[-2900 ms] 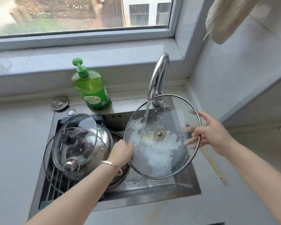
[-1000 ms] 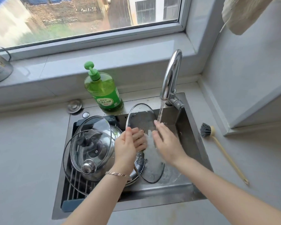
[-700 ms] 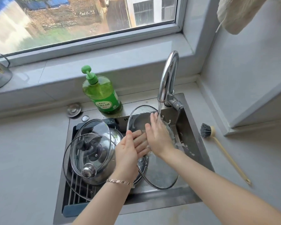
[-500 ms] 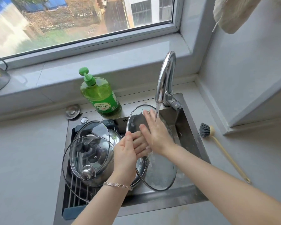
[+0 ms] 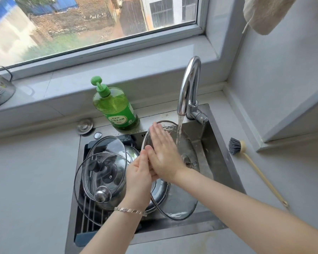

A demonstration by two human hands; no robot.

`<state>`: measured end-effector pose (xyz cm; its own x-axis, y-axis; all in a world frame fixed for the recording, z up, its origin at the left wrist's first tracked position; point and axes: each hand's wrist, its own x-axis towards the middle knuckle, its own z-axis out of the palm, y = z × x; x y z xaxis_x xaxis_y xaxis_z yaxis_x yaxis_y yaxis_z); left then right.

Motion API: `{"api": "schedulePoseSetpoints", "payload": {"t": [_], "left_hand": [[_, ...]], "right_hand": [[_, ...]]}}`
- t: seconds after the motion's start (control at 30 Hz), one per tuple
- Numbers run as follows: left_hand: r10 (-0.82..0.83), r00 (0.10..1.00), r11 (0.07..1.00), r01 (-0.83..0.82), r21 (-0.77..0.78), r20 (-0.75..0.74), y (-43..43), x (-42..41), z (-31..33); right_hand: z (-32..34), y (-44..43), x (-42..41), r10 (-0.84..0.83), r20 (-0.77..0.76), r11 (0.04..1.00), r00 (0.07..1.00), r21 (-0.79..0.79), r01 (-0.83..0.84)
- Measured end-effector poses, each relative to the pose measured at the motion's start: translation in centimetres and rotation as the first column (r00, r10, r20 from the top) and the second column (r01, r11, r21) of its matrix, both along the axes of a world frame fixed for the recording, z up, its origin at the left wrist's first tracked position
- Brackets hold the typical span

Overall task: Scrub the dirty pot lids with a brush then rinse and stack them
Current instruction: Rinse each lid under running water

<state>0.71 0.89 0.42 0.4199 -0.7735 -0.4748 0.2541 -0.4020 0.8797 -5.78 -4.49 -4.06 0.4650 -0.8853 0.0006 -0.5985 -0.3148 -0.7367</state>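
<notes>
Water from the tap falls onto the glass lid, which on my feed stands on edge in the sink. The left hand clasps the lid at its left rim. Its thumb points up along the edge, and its other fingers are mostly hidden under the right hand. That right hand lies flat against the face of the lid turned toward me, fingers straight and together, reaching toward the upper rim and grasping nothing. The stream lands on the glass just right of those fingers. I can see the lid's centre fitting just past the right wrist. At the sink's left side, two more glass lids lean on a steel pot over a wire rack. The brush lies on the counter right of the sink, well apart from both hands. A green soap bottle stands behind the sink.
</notes>
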Motion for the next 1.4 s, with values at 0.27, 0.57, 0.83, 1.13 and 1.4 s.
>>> {"api": "schedulePoseSetpoints", "payload": {"t": [0.27, 0.57, 0.83, 1.13, 1.4], "left_hand": [[0.124, 0.991, 0.992, -0.126, -0.024, -0.058, 0.4, 0.4, 0.3], [0.281, 0.951, 0.958, -0.286, -0.023, -0.125, -1.9, 0.4, 0.2], [0.255, 0.964, 0.963, -0.260, -0.066, -0.079, -1.8, 1.8, 0.4], [0.197, 0.974, 0.969, -0.210, -0.126, -0.108, -2.2, 2.0, 1.5], [0.239, 0.967, 0.962, -0.249, -0.115, -0.093, -2.9, 0.8, 2.0]], "right_hand": [[-3.3, -4.9, -4.3, -0.196, -0.022, 0.848, 0.980, 0.499, 0.181], [-2.7, 1.5, -6.0, -0.284, 0.160, 0.956, 0.945, 0.120, 0.267], [-0.2, -2.6, -6.4, -0.352, 0.094, 0.784, 0.931, 0.573, 0.239], [2.2, -4.6, -7.9, -0.029, -0.103, 0.998, 0.994, 0.047, 0.034], [1.7, -3.0, -5.9, -0.338, 0.061, 0.895, 0.939, 0.330, 0.300]]}}
